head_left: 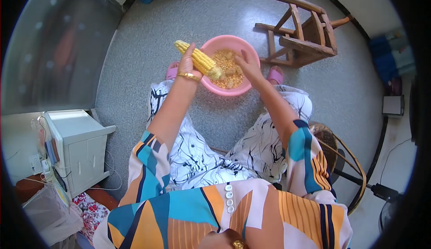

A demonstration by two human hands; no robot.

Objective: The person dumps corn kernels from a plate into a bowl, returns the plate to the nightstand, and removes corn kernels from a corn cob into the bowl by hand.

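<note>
My left hand (187, 64), with a gold bangle at its wrist, is closed around an ear of corn (203, 61). The yellow ear slants over the left side of a pink basin (230, 92), its tip toward the basin's middle. Loose corn kernels (219, 60) cover the basin's bottom, with several pale cob pieces (230, 71) lying among them. Over the basin's right side is my right hand (249, 65), its fingers apart and no object visible in it. The basin rests on the floor between my feet.
A wooden chair (310, 33) lies tipped over at the upper right. To the left stands a white cabinet (81, 145) with cables and bags beside it. Near my right elbow is a woven seat (324, 143). Speckled grey floor (148, 37) surrounds the basin.
</note>
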